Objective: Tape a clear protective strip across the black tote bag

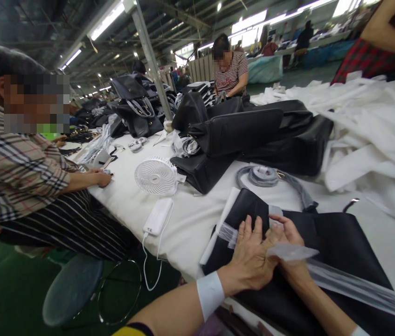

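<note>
A black leather-like bag (340, 242) lies flat on the white-covered table in front of me. My left hand (253, 252) rests on its left part, fingers stretched and slightly spread over a translucent wrapping strip (228, 234). Partly under it is my right hand (291, 240), with the visible fingers extended against the bag beside another translucent piece; its other fingers are hidden. A long clear plastic strip (354, 284) trails from between my hands across the bag to the lower right. A wrapped grey strap (263, 175) lies behind the bag, joined at its top edge.
More black bags (239, 133) are piled beyond. White sheet material (386, 135) heaps at right. A white fan (155, 176) and a cabled white power bank (158, 217) stand left. A co-worker (18, 163) works at the left edge, near a round stool (73, 289).
</note>
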### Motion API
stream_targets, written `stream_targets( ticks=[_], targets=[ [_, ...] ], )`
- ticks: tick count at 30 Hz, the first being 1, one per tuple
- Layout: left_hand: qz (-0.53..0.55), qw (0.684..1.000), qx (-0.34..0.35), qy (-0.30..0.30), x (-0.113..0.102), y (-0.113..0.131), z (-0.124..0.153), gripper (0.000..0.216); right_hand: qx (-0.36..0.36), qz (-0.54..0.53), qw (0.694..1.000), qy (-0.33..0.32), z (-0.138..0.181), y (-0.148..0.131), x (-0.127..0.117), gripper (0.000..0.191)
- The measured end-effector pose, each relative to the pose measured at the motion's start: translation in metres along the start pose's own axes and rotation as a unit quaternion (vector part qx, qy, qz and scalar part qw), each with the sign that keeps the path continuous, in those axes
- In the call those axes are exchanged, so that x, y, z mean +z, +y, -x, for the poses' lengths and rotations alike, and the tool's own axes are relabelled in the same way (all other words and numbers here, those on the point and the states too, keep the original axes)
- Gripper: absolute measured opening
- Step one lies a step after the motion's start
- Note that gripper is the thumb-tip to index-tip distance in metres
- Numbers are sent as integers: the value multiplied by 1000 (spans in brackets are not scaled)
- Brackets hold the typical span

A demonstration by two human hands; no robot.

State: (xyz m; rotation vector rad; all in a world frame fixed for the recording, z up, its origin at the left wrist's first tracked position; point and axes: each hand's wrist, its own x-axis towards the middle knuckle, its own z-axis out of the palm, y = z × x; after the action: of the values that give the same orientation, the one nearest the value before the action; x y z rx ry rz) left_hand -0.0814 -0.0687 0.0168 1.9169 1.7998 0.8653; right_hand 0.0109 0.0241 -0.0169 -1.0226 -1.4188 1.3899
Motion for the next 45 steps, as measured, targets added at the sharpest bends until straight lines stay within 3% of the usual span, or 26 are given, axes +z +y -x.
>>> stream_targets(
  ticks=[3, 7, 13, 17, 22, 25, 28, 33, 38, 45],
  targets=[
    [-47, 999, 10, 6, 5, 3, 0, 69, 71, -136, 987, 39, 0, -12, 2, 50],
    [-113, 993, 20, 28, 13, 4, 2, 68, 76, -154, 981, 94, -3, -30, -3, 49],
    [-211, 977, 15, 32, 25, 3, 6, 67, 52, -87, 986, 136, 19, -67, -57, 56],
    [-258, 964, 31, 52, 27, 4, 8, 66, 163, 56, 983, 69, 47, -88, -87, 68],
    [-279, 957, 39, 73, 28, 5, 10, 65, 276, 160, 947, -47, 61, -90, -79, 56],
    [-281, 956, 45, 76, 28, 5, 10, 64, 243, 182, 949, -87, 58, -89, -70, 37],
    [-279, 956, 49, 74, 27, 5, 11, 66, 159, 286, 940, -93, 52, -93, -70, 22],
    [-268, 961, 60, 42, 23, 0, 13, 80, 5, 473, 876, -94, 51, -98, -82, 24],
    [-264, 960, 82, 34, 23, -4, 14, 88, 26, 550, 829, -96, 52, -79, -97, 23],
    [-294, 941, 168, 2, 17, -5, 19, 60, 41, 533, 842, -77, 46, -61, -103, 16]
  ],
)
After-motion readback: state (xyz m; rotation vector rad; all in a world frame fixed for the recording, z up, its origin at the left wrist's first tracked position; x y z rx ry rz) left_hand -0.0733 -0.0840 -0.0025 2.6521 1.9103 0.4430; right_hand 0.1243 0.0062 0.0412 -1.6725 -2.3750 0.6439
